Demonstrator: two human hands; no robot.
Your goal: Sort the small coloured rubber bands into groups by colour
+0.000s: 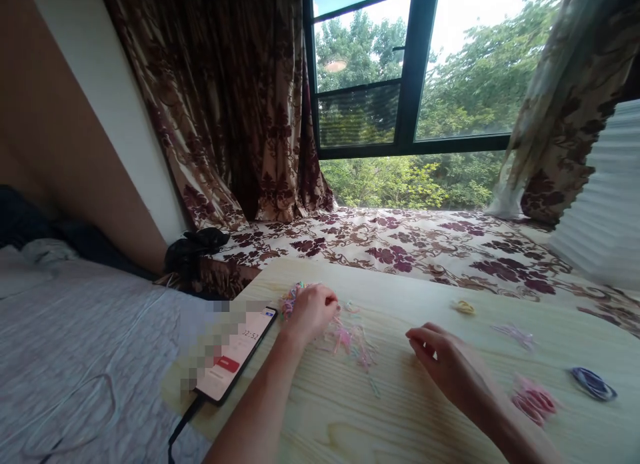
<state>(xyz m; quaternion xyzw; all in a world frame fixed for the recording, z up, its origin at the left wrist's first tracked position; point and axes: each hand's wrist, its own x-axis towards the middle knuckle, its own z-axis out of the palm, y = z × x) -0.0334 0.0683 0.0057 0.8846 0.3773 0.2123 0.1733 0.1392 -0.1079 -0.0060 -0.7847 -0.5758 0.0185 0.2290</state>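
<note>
We're holding our L hand [314,311] half-curled by the mixed pastel elastic bands [344,337], can't tell if gripping any; our R hand [440,351] is showing a loose pinch, hold also unclear; yellow bands [465,307] & lilac bands [519,336] are lying beyond R hand, to its R; pink bands [536,401] are sitting beside R forearm [493,407], dark-blue bands [594,384] farther R; phone [237,357] is lying just L of L forearm [265,397].

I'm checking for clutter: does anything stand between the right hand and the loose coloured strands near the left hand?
Nothing visible; only bare tabletop lies between the right hand and the loose coloured strands beside the left hand.
</note>
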